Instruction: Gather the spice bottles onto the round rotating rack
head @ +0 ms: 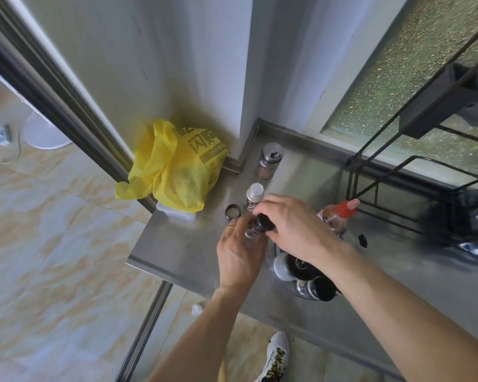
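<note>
Black-capped bottle (260, 226) in both hands' grip, beside rack (283, 282) rim.

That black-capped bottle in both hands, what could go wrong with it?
1. The black-capped bottle is gripped by the left hand at its body and the right hand at its cap; if the cap is loose, spice may spill.
2. The rack looks crowded, so setting it in could topple the red-capped bottle.
3. A stray black ring sits nearby and might get knocked off the counter.
</note>
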Action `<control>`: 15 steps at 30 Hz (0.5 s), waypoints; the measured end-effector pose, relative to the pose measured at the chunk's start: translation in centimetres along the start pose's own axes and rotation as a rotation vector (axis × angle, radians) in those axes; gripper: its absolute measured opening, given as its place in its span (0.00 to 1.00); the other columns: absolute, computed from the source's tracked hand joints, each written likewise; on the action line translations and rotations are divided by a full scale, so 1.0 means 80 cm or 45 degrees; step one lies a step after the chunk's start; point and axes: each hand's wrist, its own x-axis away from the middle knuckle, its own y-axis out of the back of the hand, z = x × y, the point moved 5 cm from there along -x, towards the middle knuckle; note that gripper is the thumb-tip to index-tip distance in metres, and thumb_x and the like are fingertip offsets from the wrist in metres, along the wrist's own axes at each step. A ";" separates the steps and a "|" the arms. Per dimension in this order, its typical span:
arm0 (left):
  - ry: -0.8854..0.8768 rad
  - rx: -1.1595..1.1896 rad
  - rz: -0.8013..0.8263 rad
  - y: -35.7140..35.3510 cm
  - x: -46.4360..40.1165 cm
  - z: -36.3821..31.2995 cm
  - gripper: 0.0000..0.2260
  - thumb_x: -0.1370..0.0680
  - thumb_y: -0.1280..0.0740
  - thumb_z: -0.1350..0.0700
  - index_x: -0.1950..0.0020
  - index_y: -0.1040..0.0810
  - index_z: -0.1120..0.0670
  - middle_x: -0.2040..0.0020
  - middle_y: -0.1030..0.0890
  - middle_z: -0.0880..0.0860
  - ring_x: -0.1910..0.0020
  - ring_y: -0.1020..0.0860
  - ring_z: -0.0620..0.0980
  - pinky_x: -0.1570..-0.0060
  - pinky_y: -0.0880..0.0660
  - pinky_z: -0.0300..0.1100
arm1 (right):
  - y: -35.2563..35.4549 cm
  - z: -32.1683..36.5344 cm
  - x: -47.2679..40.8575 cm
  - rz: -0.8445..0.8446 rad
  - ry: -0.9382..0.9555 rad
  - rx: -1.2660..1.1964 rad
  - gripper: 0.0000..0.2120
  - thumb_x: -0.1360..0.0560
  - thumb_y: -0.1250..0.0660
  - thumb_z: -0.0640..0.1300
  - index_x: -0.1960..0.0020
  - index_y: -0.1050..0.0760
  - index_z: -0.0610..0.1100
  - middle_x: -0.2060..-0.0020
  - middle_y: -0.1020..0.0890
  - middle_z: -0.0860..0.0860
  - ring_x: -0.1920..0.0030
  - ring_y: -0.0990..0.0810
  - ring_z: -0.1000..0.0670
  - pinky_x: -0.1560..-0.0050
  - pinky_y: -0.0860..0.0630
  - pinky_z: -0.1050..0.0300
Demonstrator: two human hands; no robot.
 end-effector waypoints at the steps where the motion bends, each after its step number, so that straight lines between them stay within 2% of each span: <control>1: -0.022 0.002 0.006 0.004 0.002 -0.002 0.15 0.30 0.25 0.55 0.44 0.19 0.51 0.56 0.19 0.48 0.56 0.20 0.51 0.58 0.25 0.44 | 0.004 0.003 0.001 0.021 0.017 0.043 0.17 0.32 0.23 0.40 0.44 0.20 0.44 0.49 0.18 0.50 0.51 0.18 0.43 0.53 0.21 0.47; 3: -0.042 0.011 0.016 0.010 0.004 -0.005 0.14 0.29 0.25 0.56 0.44 0.19 0.50 0.53 0.18 0.46 0.54 0.20 0.47 0.57 0.26 0.38 | 0.012 0.007 0.002 0.031 -0.027 0.164 0.16 0.29 0.24 0.52 0.48 0.21 0.42 0.55 0.18 0.47 0.54 0.18 0.42 0.56 0.23 0.49; 5: -0.056 0.016 0.020 0.015 0.007 -0.005 0.14 0.29 0.24 0.57 0.45 0.18 0.50 0.50 0.18 0.45 0.53 0.21 0.43 0.56 0.29 0.29 | 0.020 0.007 0.005 0.038 -0.121 0.300 0.25 0.28 0.30 0.64 0.53 0.22 0.41 0.63 0.22 0.45 0.58 0.19 0.40 0.61 0.29 0.51; 6: -0.067 0.024 0.029 0.017 0.009 -0.006 0.14 0.29 0.24 0.57 0.45 0.18 0.50 0.49 0.18 0.45 0.53 0.21 0.42 0.55 0.31 0.25 | 0.024 0.008 0.008 0.025 -0.122 0.296 0.27 0.29 0.30 0.67 0.52 0.23 0.42 0.63 0.23 0.45 0.58 0.19 0.40 0.61 0.30 0.51; 8: -0.094 0.041 0.056 0.018 0.013 -0.008 0.14 0.29 0.24 0.56 0.45 0.17 0.50 0.48 0.18 0.44 0.51 0.21 0.41 0.53 0.34 0.21 | 0.027 0.012 0.011 0.033 -0.065 0.159 0.24 0.30 0.27 0.62 0.44 0.24 0.45 0.56 0.18 0.46 0.54 0.19 0.42 0.58 0.28 0.51; 9: -0.107 0.048 0.064 0.019 0.014 -0.009 0.13 0.29 0.24 0.56 0.45 0.17 0.51 0.48 0.18 0.44 0.51 0.21 0.40 0.52 0.34 0.21 | 0.028 0.012 0.013 0.057 -0.066 0.117 0.22 0.29 0.27 0.60 0.44 0.24 0.46 0.54 0.18 0.46 0.53 0.19 0.42 0.57 0.27 0.51; 10: -0.116 0.055 0.062 0.020 0.015 -0.010 0.13 0.29 0.24 0.56 0.45 0.17 0.51 0.49 0.18 0.45 0.51 0.21 0.41 0.52 0.33 0.23 | 0.029 0.011 0.013 0.074 -0.100 0.152 0.20 0.28 0.29 0.61 0.48 0.23 0.46 0.57 0.18 0.46 0.54 0.19 0.42 0.58 0.28 0.52; 12: -0.127 0.070 0.046 0.023 0.018 -0.013 0.10 0.29 0.23 0.56 0.48 0.18 0.52 0.51 0.18 0.46 0.53 0.21 0.42 0.54 0.30 0.28 | 0.035 0.007 0.015 0.055 -0.196 0.299 0.26 0.26 0.37 0.69 0.55 0.25 0.44 0.63 0.22 0.45 0.60 0.23 0.42 0.61 0.32 0.52; 13: -0.129 0.080 0.044 0.023 0.019 -0.014 0.10 0.29 0.23 0.56 0.49 0.18 0.53 0.52 0.18 0.46 0.54 0.21 0.43 0.54 0.29 0.30 | 0.034 0.007 0.017 0.055 -0.188 0.292 0.28 0.27 0.37 0.70 0.53 0.25 0.43 0.61 0.22 0.45 0.59 0.23 0.42 0.60 0.30 0.51; 15: -0.124 0.104 0.051 0.024 0.019 -0.016 0.12 0.29 0.23 0.56 0.47 0.17 0.52 0.50 0.18 0.45 0.53 0.20 0.42 0.52 0.29 0.28 | 0.032 0.010 0.019 0.081 -0.136 0.140 0.24 0.29 0.30 0.64 0.44 0.24 0.46 0.54 0.19 0.47 0.52 0.19 0.42 0.57 0.28 0.52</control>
